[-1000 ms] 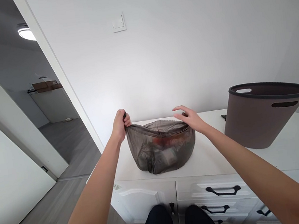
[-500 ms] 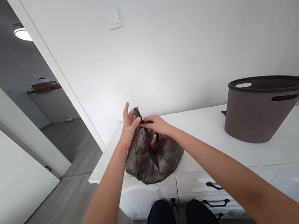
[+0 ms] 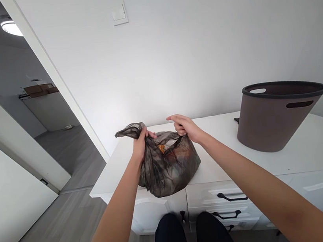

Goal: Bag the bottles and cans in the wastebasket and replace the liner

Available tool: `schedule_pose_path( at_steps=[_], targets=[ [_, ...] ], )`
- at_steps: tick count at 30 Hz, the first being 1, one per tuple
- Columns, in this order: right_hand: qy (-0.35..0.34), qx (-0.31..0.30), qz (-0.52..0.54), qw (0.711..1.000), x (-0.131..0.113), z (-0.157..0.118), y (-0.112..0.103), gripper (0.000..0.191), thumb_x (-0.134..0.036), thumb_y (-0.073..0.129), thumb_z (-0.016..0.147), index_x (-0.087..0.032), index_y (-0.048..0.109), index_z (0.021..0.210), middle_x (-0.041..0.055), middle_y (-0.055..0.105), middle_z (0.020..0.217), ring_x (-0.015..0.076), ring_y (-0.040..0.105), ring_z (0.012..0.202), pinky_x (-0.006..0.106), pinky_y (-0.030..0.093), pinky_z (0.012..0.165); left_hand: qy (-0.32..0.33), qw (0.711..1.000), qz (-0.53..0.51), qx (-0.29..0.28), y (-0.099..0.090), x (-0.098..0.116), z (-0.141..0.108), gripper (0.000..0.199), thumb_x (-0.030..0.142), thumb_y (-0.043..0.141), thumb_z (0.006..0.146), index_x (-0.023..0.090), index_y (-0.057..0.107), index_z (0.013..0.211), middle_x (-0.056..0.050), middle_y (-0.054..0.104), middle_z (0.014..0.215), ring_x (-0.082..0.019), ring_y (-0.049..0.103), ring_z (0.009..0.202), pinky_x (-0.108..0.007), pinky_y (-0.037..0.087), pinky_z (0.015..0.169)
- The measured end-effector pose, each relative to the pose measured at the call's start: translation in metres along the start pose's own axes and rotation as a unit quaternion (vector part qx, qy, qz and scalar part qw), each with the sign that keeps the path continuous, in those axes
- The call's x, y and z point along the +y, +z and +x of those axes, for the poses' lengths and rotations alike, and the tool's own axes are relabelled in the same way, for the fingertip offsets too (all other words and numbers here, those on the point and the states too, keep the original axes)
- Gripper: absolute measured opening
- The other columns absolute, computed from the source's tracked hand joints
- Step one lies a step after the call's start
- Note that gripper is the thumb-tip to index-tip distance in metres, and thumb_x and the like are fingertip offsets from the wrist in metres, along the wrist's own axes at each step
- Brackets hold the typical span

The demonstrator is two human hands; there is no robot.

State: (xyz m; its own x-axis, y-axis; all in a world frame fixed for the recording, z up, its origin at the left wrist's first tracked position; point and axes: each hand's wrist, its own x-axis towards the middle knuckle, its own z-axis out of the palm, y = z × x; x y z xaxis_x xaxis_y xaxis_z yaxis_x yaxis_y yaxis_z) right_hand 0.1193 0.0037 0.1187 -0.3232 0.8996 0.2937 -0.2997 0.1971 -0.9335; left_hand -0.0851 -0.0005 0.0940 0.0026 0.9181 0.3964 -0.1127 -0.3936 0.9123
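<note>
Plastic bag (image 3: 171,173), dark and see-through, at the front edge of the white worktop (image 3: 302,150), between both hands. Its bottom bulges past the edge from this angle, can't tell if it's resting or lifted a bit.

What's each grip doing though?

Left hand (image 3: 141,142) is closed around a bunched-up side, with a twisted end poking out past it. Right hand (image 3: 187,128) has fingers curled shut on the opposite side's top edge, index finger sticking out to the left.

So the mouth's closed up?

Nah, there's a gap between the hands and something orange (image 3: 162,148) shows in it. Other contents are just vague shapes through the plastic.

And off to the right?

Brownish bin (image 3: 265,123), black rim, upright on the worktop, well apart from the bag.
</note>
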Motion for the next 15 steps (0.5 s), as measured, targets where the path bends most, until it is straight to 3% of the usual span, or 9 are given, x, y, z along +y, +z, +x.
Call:
schedule_pose_path(
  at_steps=[3,5,8,11,15],
  targets=[
    [-0.022,0.000,0.025,0.999,0.010,0.007,-0.014,0.035,-0.048,0.063,0.079,-0.019,0.062,0.097,-0.0112,0.019,0.053,0.0048,0.012,0.044,0.022,0.009,0.042,-0.016,0.997,0.062,-0.041,0.005,0.007,-0.002,0.034,0.053,0.063,0.082,0.021,0.058,0.072,0.005,0.045,0.049,-0.013,0.050,0.050,-0.030,0.050,0.064],
    [-0.033,-0.008,0.039,0.999,0.014,0.011,-0.014,0.033,-0.047,0.062,0.081,-0.019,0.063,0.097,-0.0108,0.019,0.054,0.0048,0.012,0.044,0.022,0.010,0.042,-0.021,0.986,0.139,-0.088,0.011,0.012,-0.006,0.030,0.050,0.069,0.078,0.021,0.067,0.088,0.002,0.057,0.060,-0.016,0.058,0.062,-0.031,0.050,0.070],
    [-0.047,-0.026,0.057,0.997,0.015,0.012,-0.002,0.029,-0.045,0.059,0.083,-0.019,0.062,0.094,-0.0100,0.019,0.055,0.0050,0.012,0.045,0.021,0.012,0.043,-0.024,0.961,0.227,-0.156,0.021,0.012,-0.010,0.040,0.046,0.076,0.071,0.022,0.068,0.101,-0.003,0.069,0.094,-0.025,0.062,0.096,-0.036,0.048,0.087],
    [-0.048,-0.047,0.072,0.995,0.015,0.009,0.014,0.028,-0.045,0.057,0.084,-0.018,0.062,0.090,-0.0095,0.018,0.055,0.0053,0.010,0.046,0.022,0.010,0.043,-0.021,0.941,0.273,-0.201,0.028,0.005,-0.011,0.038,0.045,0.078,0.069,0.021,0.068,0.096,-0.004,0.069,0.096,-0.027,0.061,0.098,-0.038,0.048,0.088],
    [-0.042,-0.054,0.108,0.992,0.014,0.006,0.027,0.028,-0.046,0.057,0.082,-0.019,0.062,0.089,-0.0095,0.016,0.053,0.0058,0.010,0.045,0.022,0.010,0.043,0.034,0.940,0.262,-0.217,0.031,-0.008,-0.008,0.025,0.041,0.075,0.072,0.021,0.067,0.085,-0.003,0.065,0.088,-0.024,0.060,0.091,-0.036,0.048,0.084]
  ],
)
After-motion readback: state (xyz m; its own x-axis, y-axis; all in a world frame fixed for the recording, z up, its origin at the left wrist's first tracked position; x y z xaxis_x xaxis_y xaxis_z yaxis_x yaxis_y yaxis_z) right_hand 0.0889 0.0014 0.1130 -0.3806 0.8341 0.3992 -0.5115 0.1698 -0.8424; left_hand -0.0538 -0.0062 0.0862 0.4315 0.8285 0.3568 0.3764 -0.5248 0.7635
